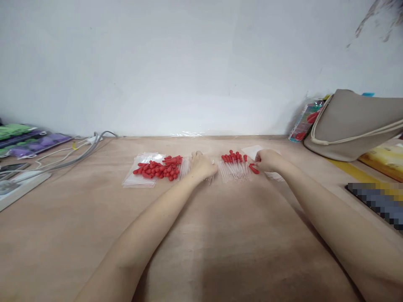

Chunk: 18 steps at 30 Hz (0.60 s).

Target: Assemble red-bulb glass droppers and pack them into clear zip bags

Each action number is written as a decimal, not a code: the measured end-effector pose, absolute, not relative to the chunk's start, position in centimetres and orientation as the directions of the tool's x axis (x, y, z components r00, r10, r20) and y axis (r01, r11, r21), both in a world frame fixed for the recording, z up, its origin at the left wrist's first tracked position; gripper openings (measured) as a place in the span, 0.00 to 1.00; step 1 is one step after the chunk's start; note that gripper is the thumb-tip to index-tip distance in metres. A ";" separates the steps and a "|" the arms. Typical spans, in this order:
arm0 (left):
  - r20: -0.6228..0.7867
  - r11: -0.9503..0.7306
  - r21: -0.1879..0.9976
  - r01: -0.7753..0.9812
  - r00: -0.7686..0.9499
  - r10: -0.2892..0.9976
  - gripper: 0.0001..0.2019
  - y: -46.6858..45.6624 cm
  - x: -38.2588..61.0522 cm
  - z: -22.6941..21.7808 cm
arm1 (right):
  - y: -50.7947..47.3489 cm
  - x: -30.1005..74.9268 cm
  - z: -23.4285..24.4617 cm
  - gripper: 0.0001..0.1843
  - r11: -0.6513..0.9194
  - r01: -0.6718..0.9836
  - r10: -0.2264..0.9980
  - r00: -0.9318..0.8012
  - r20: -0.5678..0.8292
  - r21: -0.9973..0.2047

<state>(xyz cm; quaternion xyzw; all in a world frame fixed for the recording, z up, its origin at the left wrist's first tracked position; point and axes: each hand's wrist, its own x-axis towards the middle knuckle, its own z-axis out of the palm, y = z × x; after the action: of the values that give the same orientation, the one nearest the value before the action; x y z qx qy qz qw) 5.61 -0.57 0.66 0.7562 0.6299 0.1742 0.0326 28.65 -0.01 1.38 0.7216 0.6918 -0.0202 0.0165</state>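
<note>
My left hand [204,166] rests low over a row of thin clear tubes [184,167], its fingers curled down; whatever they hold is hidden. Left of it, a heap of loose red rubber bulbs [160,170] lies on a stack of clear plastic bags [138,180]. Between my hands are several clear droppers with red bulbs [234,167], side by side, bulbs pointing to the wall. My right hand [270,161] is closed just right of them, beside a tilted red bulb [254,168]. Whitish clear plastic [252,151] shows behind and below this hand; its fingertips are partly hidden.
A beige bag with cord [355,126] and a colourful package [305,121] stand at the right against the wall [195,63]. A pixelated dark object [378,205] lies nearer. At the left are cables [78,155], a white power strip [28,184] and purple-green packets [34,142].
</note>
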 end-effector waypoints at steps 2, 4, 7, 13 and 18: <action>0.238 -0.231 0.306 0.924 0.160 0.958 0.13 -0.5 4.9 1.2 | 0.0 28.7 1.5 0.12 -0.058 0.998 0.998 0.058 -0.001 -0.021; 0.270 -0.272 0.335 0.902 0.185 0.945 0.12 -0.7 3.9 1.6 | 0.0 28.6 1.6 0.15 -0.054 0.997 0.994 0.059 0.093 -0.062; 0.393 -0.434 0.376 0.819 0.283 0.875 0.09 -2.1 2.0 1.8 | -0.1 27.7 1.6 0.15 0.072 0.972 0.971 -0.017 0.240 -0.222; 0.458 -0.614 0.371 0.697 0.438 0.773 0.04 -6.2 -2.7 0.0 | -2.7 22.4 -1.5 0.11 0.443 0.675 0.841 -0.085 0.534 -0.590; 0.510 -0.686 0.333 0.647 0.489 0.708 0.03 -7.3 -4.0 -2.1 | -6.5 19.0 -3.9 0.07 0.679 0.499 0.718 -0.299 0.629 -0.539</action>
<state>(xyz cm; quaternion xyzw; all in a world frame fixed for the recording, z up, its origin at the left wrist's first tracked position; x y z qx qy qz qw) -3.98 -7.31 -2.06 0.8614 0.3933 0.3177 0.0482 19.01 -6.49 -3.87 0.3819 0.7966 -0.1211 -0.4526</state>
